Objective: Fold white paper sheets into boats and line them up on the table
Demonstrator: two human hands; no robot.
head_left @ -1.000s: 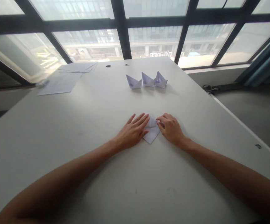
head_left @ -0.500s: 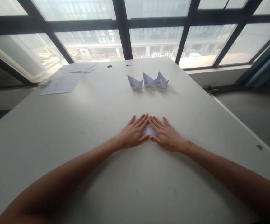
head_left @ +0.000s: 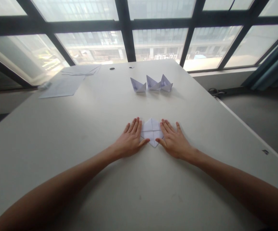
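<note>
A small folded white paper (head_left: pixel 152 128) lies flat on the white table, creased down its middle and across, with points at its top and bottom. My left hand (head_left: pixel 131 138) rests palm down at its left edge, fingers stretched out and thumb on the lower part. On the opposite side my right hand (head_left: pixel 174 138) lies flat too, its fingertips over the right edge and its thumb near the lower right. Both hands are open. The paper's outer side corners are partly hidden under the fingers. Beyond stand three folded paper boats, a left one (head_left: pixel 138 86), a middle one (head_left: pixel 152 83) and a right one (head_left: pixel 166 84).
Flat white paper sheets (head_left: pixel 63 86) lie at the table's far left. A round dark-rimmed hole (head_left: pixel 112 68) is near the far edge of the table (head_left: pixel 93 192). Large framed windows rise behind it, and a blue curtain (head_left: pixel 271 61) hangs at right.
My hands have slid apart, left hand leftward and right hand rightward, from the middle of the folded paper to its sides. More of the paper's creased face now shows.
</note>
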